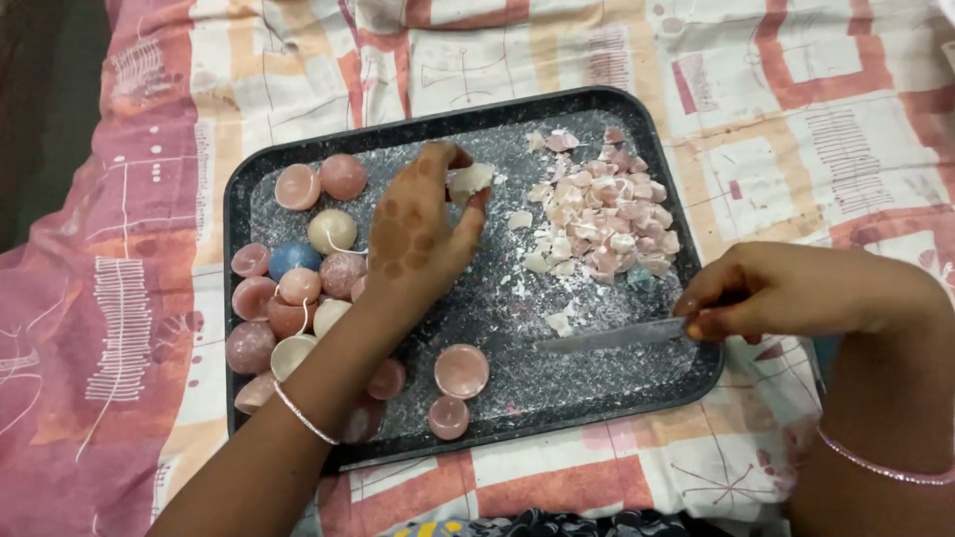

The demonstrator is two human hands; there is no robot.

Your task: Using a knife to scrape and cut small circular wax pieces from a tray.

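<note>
My left hand (418, 234) hovers over the middle of a dark speckled tray (597, 104) and pinches a pale wax chunk (472, 179) between thumb and fingers. My right hand (796, 290) rests at the tray's right edge, gripping a knife (607, 338) whose blade lies flat on the tray, pointing left. A pile of pink and white wax chips (602, 214) lies in the tray's upper right. Round pink, white and blue wax domes (293, 283) crowd the tray's left side.
Two pink domes (461, 371) sit near the tray's front edge, and small white crumbs are scattered mid-tray. The tray lies on a pink, orange and white patterned cloth (129, 298). Thin bangles circle both wrists.
</note>
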